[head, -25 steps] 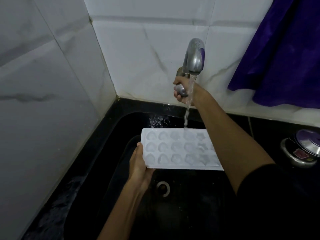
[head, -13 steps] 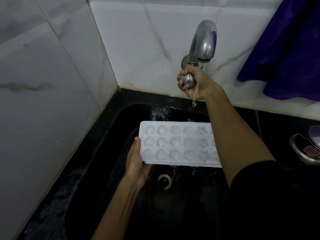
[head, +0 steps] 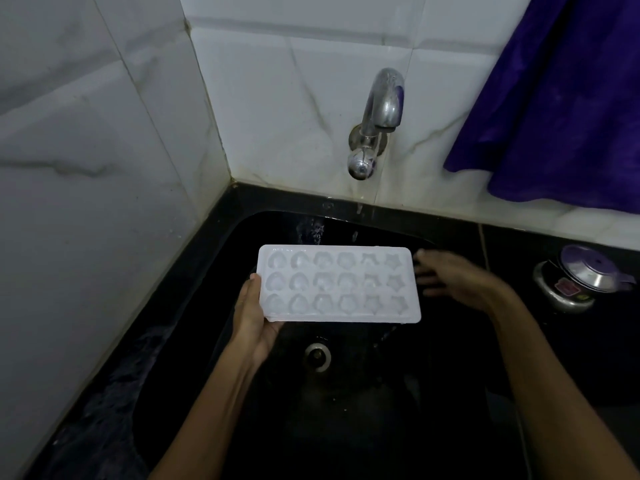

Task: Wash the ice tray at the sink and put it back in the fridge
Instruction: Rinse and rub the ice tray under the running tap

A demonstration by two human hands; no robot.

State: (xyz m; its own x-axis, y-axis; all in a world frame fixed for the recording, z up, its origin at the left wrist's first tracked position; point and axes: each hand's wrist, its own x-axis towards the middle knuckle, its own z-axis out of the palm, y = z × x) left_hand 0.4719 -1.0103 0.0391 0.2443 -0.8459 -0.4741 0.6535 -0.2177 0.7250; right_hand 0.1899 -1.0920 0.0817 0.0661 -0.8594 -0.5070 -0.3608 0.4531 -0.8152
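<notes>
My left hand (head: 254,315) grips the left end of a white ice tray (head: 337,285), holding it flat above a black sink (head: 221,258). My right hand (head: 450,277), fingers spread and blurred, sits just beside the tray's right end. A chrome tap (head: 381,109) juts from the tiled wall above.

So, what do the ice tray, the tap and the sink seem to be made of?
Ice tray: likely plastic or silicone; white, translucent, with moulded heart and star cells. Tap: shiny metal, probably chromed; it shows bright reflections. Sink: glossy black, perhaps granite or composite; the material cannot be told for sure.
</notes>
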